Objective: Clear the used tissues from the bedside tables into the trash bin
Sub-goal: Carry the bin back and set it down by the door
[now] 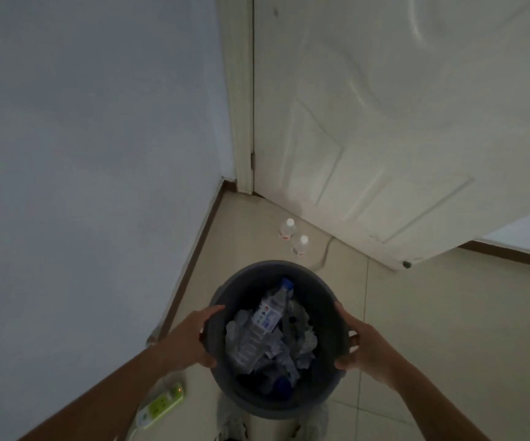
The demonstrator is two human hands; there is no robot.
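Head view, looking down: biggest in sight is the pale wall on the left, meeting a cream door that stands swung inward over a tiled floor. A brown skirting board runs along the foot of the wall.

Next in size is the dark round trash bin, held above the floor between both hands, its mouth facing the camera. It is probably held this way so it can be carried to the tissues or set back in its corner; which of the two cannot be told.

The left hand grips the bin's left rim, thumb curled over the edge near the top and fingers wrapped under it lower down. The right hand grips the opposite rim in the same way, thumb on top and fingertips hooked round the lip. Holding both sides should keep the bin level so nothing spills.

Inside lie crumpled tissues, packed round a clear plastic bottle with a blue cap that leans across them. So at least some tissues are in the bin; the bedside tables are out of sight, so whether any remain cannot be judged.

Smaller things: a green and white power strip on the floor by the skirting, and two small white-capped bottles standing near the door's foot.
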